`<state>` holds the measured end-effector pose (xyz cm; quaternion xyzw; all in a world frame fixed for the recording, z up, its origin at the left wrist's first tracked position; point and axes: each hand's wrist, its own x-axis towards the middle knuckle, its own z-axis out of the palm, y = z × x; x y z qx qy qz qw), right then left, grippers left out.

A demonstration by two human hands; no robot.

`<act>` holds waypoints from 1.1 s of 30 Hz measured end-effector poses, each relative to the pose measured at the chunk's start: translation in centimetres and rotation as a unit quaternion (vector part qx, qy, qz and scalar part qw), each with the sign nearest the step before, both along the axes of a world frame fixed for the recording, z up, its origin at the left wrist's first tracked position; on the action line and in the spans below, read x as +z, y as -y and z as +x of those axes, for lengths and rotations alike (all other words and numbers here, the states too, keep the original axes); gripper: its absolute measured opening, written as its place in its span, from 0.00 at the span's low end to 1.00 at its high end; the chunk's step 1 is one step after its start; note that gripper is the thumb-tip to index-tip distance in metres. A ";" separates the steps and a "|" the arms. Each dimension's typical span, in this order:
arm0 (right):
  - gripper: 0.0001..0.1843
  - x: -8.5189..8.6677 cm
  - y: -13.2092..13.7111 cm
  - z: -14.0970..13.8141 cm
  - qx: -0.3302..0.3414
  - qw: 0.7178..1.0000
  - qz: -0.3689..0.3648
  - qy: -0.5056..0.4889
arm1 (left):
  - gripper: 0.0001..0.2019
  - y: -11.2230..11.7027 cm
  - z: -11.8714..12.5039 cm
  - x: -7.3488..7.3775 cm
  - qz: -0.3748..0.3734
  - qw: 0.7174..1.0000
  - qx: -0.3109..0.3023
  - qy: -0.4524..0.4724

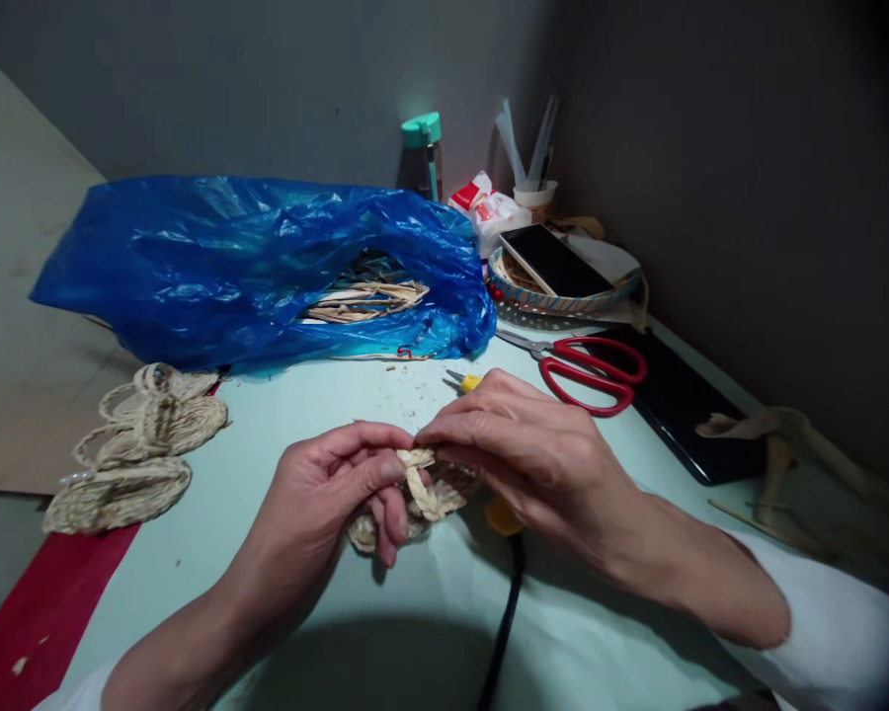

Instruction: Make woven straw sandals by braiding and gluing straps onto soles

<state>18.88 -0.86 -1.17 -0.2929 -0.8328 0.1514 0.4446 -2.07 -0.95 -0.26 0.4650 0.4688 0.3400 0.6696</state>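
A small woven straw piece point(424, 499) is held just above the pale green table point(415, 632) between both hands. My left hand point(330, 494) grips its left side, thumb and fingers curled around the weave. From the right, my right hand point(523, 444) pinches a straw strand at the top of the piece, fingers pressed together. Part of the weave is hidden under the fingers. A black cord point(505, 612) with a yellow part point(502, 515) lies under my right hand.
A blue plastic bag point(214, 257) holding straw strips lies at the back. Finished woven straw pieces point(137, 444) sit at left. Red-handled scissors point(589, 370), a basket point(563, 301) with a phone, a black tablet point(682, 405), a teal-capped bottle point(424, 153) and a cup of tools stand at right.
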 end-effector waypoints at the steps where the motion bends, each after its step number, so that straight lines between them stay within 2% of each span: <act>1: 0.08 0.0 0.0 0.1 -0.002 1.000 -0.003 -0.007 | 0.05 0.0 0.0 0.0 0.005 1.000 -0.003 0.000; 8: 0.04 0.4 0.3 -0.3 -0.047 0.997 -0.054 -0.015 | 0.04 0.1 0.2 0.2 0.015 1.000 -0.012 -0.018; 13: 0.05 0.5 0.1 0.0 -0.024 0.998 -0.060 0.007 | 0.04 0.2 0.6 0.1 0.014 1.000 0.009 -0.015; 17: 0.09 0.3 0.0 -0.2 -0.013 0.998 -0.005 0.053 | 0.04 0.3 0.7 0.1 0.009 1.000 -0.001 -0.014; 22: 0.09 -0.1 0.1 -0.6 -0.047 0.994 0.064 0.080 | 0.04 0.4 0.8 0.1 0.007 1.000 0.018 -0.017; 26: 0.07 -0.3 0.1 -0.6 -0.041 0.990 0.093 0.099 | 0.05 0.1 0.8 0.1 0.002 1.000 0.010 -0.021; 33: 0.12 -0.1 0.1 -0.6 -0.048 0.974 0.161 0.149 | 0.06 -0.3 0.4 -0.7 -0.021 0.999 -0.025 0.007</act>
